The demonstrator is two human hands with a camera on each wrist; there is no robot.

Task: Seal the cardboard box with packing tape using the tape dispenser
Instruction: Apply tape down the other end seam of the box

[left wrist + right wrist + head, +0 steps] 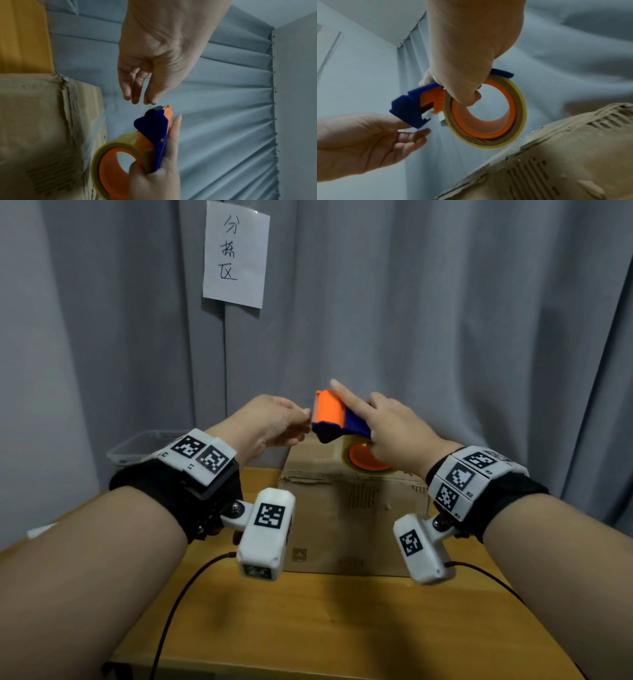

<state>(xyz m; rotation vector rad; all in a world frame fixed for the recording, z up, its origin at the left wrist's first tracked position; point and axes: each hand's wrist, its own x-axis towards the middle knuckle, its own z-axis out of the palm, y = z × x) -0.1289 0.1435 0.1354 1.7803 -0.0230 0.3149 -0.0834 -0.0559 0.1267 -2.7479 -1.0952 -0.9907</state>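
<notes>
A worn cardboard box (pixel 352 508) stands on the wooden table, its top flaps down. Just above its top my right hand (pixel 380 426) grips a blue and orange tape dispenser (pixel 330 414) with a roll of clear tape (pixel 368 460). The forefinger lies straight along the dispenser (pixel 154 125), and the thumb hooks through the roll's orange core (pixel 488 117). My left hand (pixel 303 416) is at the dispenser's front edge. There its thumb and forefinger (pixel 150 101) pinch together on the tape end, which is clear and hardly shows. The other fingers (pixel 418 135) stay loose below the blue head (pixel 409 108).
The table (pixel 342 628) runs toward me in front of the box, with two black cables (pixel 178 604) lying across it. A clear plastic bin (pixel 144 446) stands at the back left. Grey curtains hang close behind, with a paper sign (pixel 236 254) pinned to them.
</notes>
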